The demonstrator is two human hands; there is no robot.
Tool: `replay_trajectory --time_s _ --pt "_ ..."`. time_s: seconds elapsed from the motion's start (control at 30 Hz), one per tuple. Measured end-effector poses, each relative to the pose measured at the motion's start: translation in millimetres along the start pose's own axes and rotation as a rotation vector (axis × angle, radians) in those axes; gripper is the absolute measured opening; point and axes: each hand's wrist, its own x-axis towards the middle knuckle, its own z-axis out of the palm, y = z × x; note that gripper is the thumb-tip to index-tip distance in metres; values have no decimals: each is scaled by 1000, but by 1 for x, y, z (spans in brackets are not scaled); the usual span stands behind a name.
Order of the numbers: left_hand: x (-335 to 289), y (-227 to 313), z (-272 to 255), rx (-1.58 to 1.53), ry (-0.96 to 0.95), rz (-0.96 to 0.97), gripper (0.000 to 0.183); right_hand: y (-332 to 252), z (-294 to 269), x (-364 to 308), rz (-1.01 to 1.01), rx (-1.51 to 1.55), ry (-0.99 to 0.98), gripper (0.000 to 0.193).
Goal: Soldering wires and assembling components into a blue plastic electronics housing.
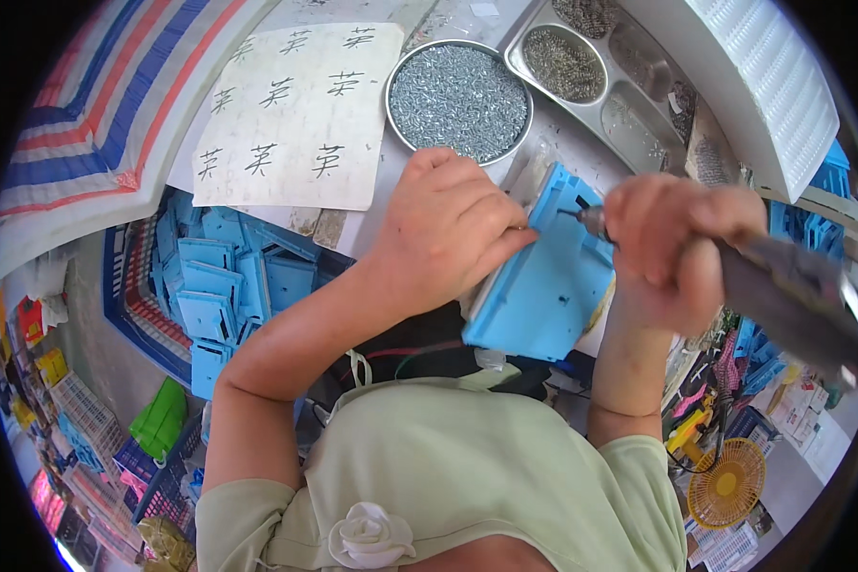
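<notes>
A light-blue plastic panel (pixel 536 303) sits tilted in front of my chest, with small holes and a raised edge. My left hand (pixel 455 221) is closed at the panel's upper left edge, thumb and forefinger together against it. Whether a small screw is also between those fingers cannot be made out. Wrapped round a dark electric screwdriver (pixel 782 291), my right hand (pixel 679 248) is slightly blurred. The screwdriver's bit points left at the panel's upper part, close to my left fingertips.
A round metal dish (pixel 388 98) of small screws stands beyond my left hand. To its right lies a compartmented metal tray (pixel 596 93) with small metal parts. A handwritten sheet (pixel 290 124) covers the table's left. Below it, a basket (pixel 114 276) holds several blue panels.
</notes>
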Motion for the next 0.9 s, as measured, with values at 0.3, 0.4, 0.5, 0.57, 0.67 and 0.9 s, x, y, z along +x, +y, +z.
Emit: replay_trajectory --time_s 0.3,0.4,0.5,0.57,0.67,0.9 --pt "-7 0 28 -73 -53 -45 22 -2 -4 18 56 85 -53 27" --pt "-13 0 24 -72 -14 -26 23 -19 -1 11 42 120 -121 30" --pt "-12 8 17 -74 25 -16 25 -30 6 0 73 106 -105 32" --pt "-13 11 16 -75 23 -6 26 -33 10 -6 105 115 -85 32" --pt "-14 14 14 -66 21 8 28 -34 15 -11 125 116 -70 32" --pt "-19 18 4 -43 0 46 24 -38 30 -20 167 87 -28 34"
